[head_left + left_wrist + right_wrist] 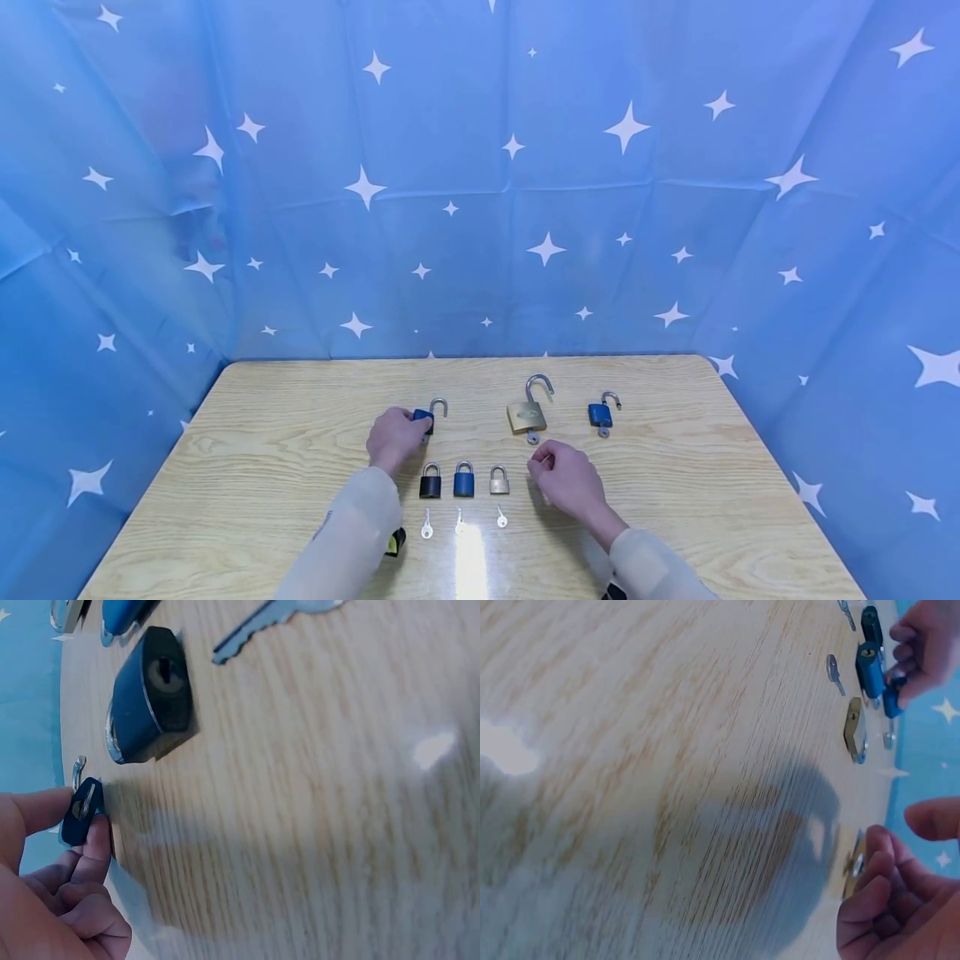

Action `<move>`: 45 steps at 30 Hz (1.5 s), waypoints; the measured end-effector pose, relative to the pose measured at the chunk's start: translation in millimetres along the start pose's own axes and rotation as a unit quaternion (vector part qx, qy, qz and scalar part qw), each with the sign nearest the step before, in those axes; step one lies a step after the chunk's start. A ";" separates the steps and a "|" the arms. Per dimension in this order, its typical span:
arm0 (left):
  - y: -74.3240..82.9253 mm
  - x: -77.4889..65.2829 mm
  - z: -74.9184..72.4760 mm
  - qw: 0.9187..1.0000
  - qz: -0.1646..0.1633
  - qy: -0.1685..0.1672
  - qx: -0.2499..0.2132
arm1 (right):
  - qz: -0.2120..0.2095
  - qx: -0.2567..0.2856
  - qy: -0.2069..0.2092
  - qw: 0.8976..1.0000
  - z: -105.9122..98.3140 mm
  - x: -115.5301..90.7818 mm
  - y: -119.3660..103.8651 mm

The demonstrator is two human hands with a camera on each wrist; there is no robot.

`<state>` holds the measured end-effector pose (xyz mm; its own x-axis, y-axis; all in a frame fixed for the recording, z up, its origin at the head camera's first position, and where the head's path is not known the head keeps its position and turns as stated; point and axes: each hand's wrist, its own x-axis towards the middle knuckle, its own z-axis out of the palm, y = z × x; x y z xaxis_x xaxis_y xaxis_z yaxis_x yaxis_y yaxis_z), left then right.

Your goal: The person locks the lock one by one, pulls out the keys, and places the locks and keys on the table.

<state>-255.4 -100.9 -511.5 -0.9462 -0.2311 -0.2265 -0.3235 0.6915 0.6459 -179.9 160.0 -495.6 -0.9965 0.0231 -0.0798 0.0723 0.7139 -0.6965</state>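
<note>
My left hand point(395, 437) pinches a blue padlock point(423, 419) between thumb and fingers at the back left of the table; its shackle is swung open and a key end shows at its bottom. Over the table, just in front of a large brass padlock point(527, 417), is my right hand point(567, 481). Its fingers bend loosely, the thumb point(934, 819) stands apart from them, and nothing is held. That brass padlock has an open shackle and a key in its base. Another blue padlock point(600, 415) with open shackle and inserted key lies farther right.
Between the hands, a black padlock point(430, 487), a blue closed padlock point(463, 484) and a small brass padlock point(498, 485) form a row. Below them lie three loose keys, one of them a silver key point(502, 517). A starry blue curtain point(450, 167) hangs behind the wooden table point(300, 400).
</note>
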 end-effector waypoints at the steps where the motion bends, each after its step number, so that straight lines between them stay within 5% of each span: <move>1: -0.4 -0.7 -1.1 1.000 -0.001 0.002 -0.006 | -0.001 0.000 0.000 1.000 0.2 0.1 0.1; 13: 6.1 -14.8 -8.3 0.994 0.030 -0.013 -0.103 | -0.003 0.013 -0.005 1.000 -1.5 -0.9 -2.5; 22: 12.9 -41.6 -8.6 0.973 0.069 -0.079 -0.204 | -0.003 0.013 0.006 1.000 -14.1 7.2 -8.4; 26: 13.8 -53.7 -6.4 0.958 0.091 -0.121 -0.245 | -0.002 0.022 0.003 1.000 -19.0 11.3 -9.2; 31: 17.5 -67.3 -0.1 0.947 0.126 -0.148 -0.255 | -0.019 0.047 -0.011 0.999 -20.0 15.0 -7.5; 39: 26.3 -86.1 15.7 0.934 0.123 -0.170 -0.291 | -0.052 0.110 -0.042 0.992 -19.1 21.6 -8.1; 45: 30.3 -92.7 25.6 0.936 0.126 -0.174 -0.278 | -0.071 0.137 -0.053 0.987 -19.1 26.5 -15.3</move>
<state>-177.3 -41.1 -489.6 -0.9648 0.1948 -0.1767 -0.1355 0.2076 0.9688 -208.2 163.1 -473.4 -0.9885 -0.1474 -0.0325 -0.0442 0.4884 -0.8715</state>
